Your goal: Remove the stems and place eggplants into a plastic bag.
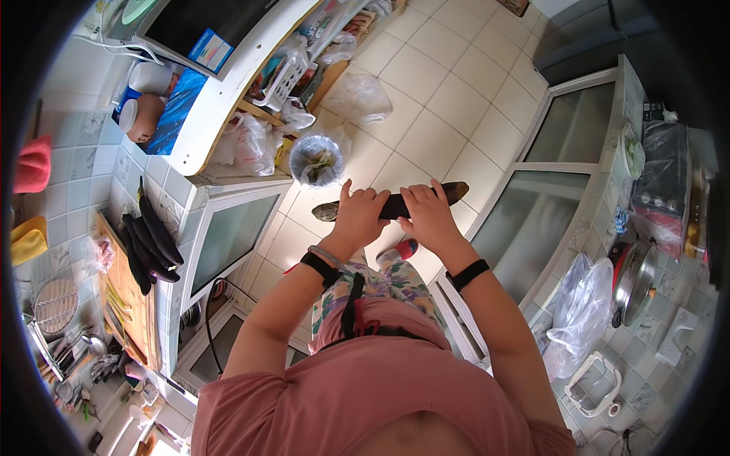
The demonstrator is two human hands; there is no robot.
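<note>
Nearest, beyond the pink shirt (380,372), the left hand (361,215) and right hand (427,209) share one long dark vegetable (394,207), each grip closed over it, both ends sticking out past the fingers. It is held in mid-air above the tiled floor (426,72). Off to the left, purple eggplants (152,239) lie on a wooden board (148,327) on the counter (171,308). Farther down, a lined bin (304,179) holding scraps stands on the floor.
</note>
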